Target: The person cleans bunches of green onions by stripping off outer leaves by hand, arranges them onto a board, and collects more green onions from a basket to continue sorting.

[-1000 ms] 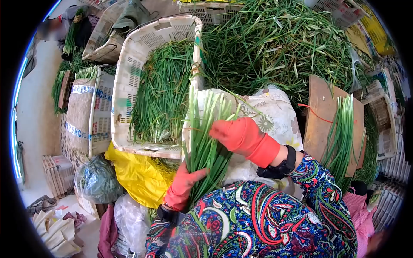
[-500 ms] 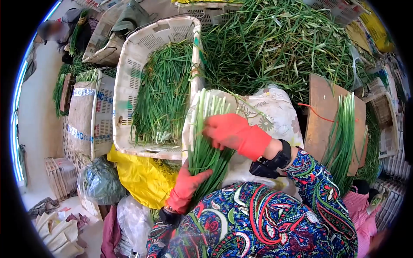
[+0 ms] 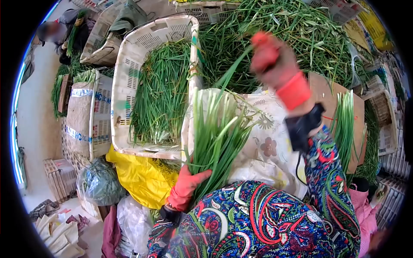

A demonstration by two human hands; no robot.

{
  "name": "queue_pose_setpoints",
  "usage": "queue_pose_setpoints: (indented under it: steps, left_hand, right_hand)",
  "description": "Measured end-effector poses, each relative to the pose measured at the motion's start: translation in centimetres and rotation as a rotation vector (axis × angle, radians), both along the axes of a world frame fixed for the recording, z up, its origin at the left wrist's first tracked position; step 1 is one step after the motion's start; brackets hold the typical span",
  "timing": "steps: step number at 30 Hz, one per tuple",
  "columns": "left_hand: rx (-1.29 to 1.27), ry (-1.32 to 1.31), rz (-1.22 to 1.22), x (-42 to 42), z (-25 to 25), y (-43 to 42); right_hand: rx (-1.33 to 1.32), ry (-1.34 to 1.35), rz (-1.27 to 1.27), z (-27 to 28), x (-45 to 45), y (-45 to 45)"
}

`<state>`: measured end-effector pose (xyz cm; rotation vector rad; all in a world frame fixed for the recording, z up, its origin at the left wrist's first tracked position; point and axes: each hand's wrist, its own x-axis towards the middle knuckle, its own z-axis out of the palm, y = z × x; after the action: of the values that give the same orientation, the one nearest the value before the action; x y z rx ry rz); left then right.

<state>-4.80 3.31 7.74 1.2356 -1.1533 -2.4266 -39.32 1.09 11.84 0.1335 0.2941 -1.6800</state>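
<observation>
My left hand, in a coral-red rubber glove, is wrapped round the lower part of a bundle of garlic chives. The pale stem ends point up and away from me, and the leaves fan loosely to the right. My right hand, gloved the same way, is raised to the upper right of the bundle and smeared by motion. Its fingers look closed on a long green chive leaf that slants up from the bundle. Beneath lies a flower-printed pale cloth.
A white plastic crate of chives stands to the left. A large heap of loose chives lies ahead. On the right, a tidy chive bunch rests on a brown board. A yellow bag sits below the crate. Another person is at far left.
My right hand has left the bundle and swung up and right, drawing a leaf out with it. The bundle's top has spread apart. My left hand keeps its hold.
</observation>
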Motion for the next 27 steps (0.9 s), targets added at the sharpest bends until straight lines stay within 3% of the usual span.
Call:
queue_pose_setpoints:
  steps: [1, 2, 3, 7, 8, 9, 11, 15, 16, 17, 19, 22, 27]
  left_hand:
    - [0.023, -0.027, 0.016, 0.1, 0.2, -0.1]
    - [0.046, -0.053, 0.034, 0.1, 0.7, -0.1]
    - [0.069, -0.077, 0.053, 0.1, 1.0, -0.2]
    - [0.09, -0.055, 0.117, 0.4, 0.5, 0.0]
    - [0.011, -0.089, 0.105, 0.5, 0.3, 0.3]
    - [0.021, -0.107, 0.117, 0.6, 0.2, 0.3]
    - [0.038, -0.149, 0.14, 0.8, 0.2, 0.3]
    - [-0.087, -0.267, 0.06, 2.0, -0.2, 0.5]
    - [-0.24, -0.189, -0.007, 1.6, 0.2, 0.3]
    - [-0.224, -0.175, 0.008, 1.2, 0.4, 0.2]
    - [-0.191, -0.15, 0.033, 0.5, 0.5, 0.3]
    - [-0.189, -0.082, 0.061, 0.1, 0.3, 0.6]
    - [-0.129, -0.052, 0.068, -0.2, 0.9, 0.6]
  right_hand:
    - [0.057, 0.092, -0.191, 1.2, -2.6, -0.6]
    - [0.055, 0.384, -0.392, 1.7, -5.3, -0.9]
    - [0.1, 0.601, -0.417, 2.6, -6.9, -0.7]
    - [-0.019, 0.95, 0.169, 1.6, -2.1, 0.5]
    - [0.165, 1.006, 0.309, 2.5, 1.0, 1.1]
    - [0.348, 1.052, 0.451, 3.3, 3.9, 1.7]
    - [0.318, 0.977, 0.513, 1.8, 7.3, 2.5]
    - [0.325, 1.147, 0.248, 0.9, 6.2, 1.7]
    - [0.344, 1.155, 0.229, 1.2, 5.4, 1.5]
    - [0.362, 1.165, 0.209, 1.4, 5.0, 1.4]
    - [0.373, 1.343, 0.452, 1.1, 5.3, 1.0]
    - [0.397, 1.6, 0.624, 0.0, 7.1, 1.1]
    - [0.334, 1.465, 0.729, -0.8, 7.6, 1.1]
